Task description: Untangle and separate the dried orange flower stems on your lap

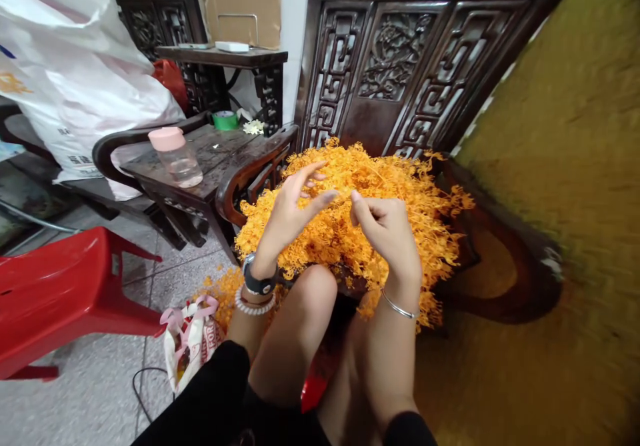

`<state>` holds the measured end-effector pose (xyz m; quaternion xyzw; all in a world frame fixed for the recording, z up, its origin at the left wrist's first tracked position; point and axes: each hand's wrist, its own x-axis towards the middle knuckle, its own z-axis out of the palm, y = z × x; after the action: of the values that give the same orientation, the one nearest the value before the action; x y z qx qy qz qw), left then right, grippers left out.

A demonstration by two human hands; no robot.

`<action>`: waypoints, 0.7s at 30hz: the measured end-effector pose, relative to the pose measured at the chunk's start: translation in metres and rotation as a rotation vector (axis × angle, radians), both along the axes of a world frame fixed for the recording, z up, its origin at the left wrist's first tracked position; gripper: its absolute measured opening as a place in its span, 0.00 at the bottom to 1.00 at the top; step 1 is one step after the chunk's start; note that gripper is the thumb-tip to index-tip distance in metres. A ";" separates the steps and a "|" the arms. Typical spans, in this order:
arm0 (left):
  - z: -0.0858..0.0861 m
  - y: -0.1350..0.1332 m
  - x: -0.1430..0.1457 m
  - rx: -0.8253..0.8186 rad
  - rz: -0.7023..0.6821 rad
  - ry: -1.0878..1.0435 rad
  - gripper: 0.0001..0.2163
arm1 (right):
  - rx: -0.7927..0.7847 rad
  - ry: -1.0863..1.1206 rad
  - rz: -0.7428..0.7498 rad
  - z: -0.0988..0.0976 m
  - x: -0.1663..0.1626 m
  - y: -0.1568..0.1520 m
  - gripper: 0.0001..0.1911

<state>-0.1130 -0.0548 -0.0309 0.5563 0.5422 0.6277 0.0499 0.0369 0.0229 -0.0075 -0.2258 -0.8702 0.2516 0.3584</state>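
Note:
A large heap of orange artificial-looking sprigs (pixel 340 233) lies on the dark wooden chair in front of my knees. Over its left side is my left hand (pixel 290 209), fingers apart and thumb stretched toward the right. My right hand (pixel 387 229) is above the heap's right half, its fingers curled in and its thumb pressed against the index finger. Anything in that pinch is too fine to make out against the orange. The two thumb tips are close together with a small gap between them.
Left of the heap, a pink-lidded bottle (pixel 177 159) and green tape roll (pixel 225 121) stand on a dark side table (pixel 215 146). A red stool (pixel 65 286), a printed bag (pixel 190 339) and more orange sprigs are at floor level. A large white sack (pixel 85 66) fills the upper left.

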 end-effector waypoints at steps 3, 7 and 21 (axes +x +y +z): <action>0.029 0.016 0.036 0.019 -0.051 0.150 0.13 | -0.039 0.169 -0.016 0.004 0.010 0.000 0.24; 0.040 0.045 0.081 0.153 -0.160 -0.004 0.13 | -0.140 0.453 -0.053 0.009 0.030 0.003 0.24; 0.003 0.117 0.115 0.215 -0.368 -1.169 0.17 | -0.463 0.915 0.093 -0.020 0.008 0.046 0.31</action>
<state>0.0016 0.0620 -0.0281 0.2069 0.2540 0.8608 0.3895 0.0450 0.0685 -0.0278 -0.1271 -0.5548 0.5266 0.6315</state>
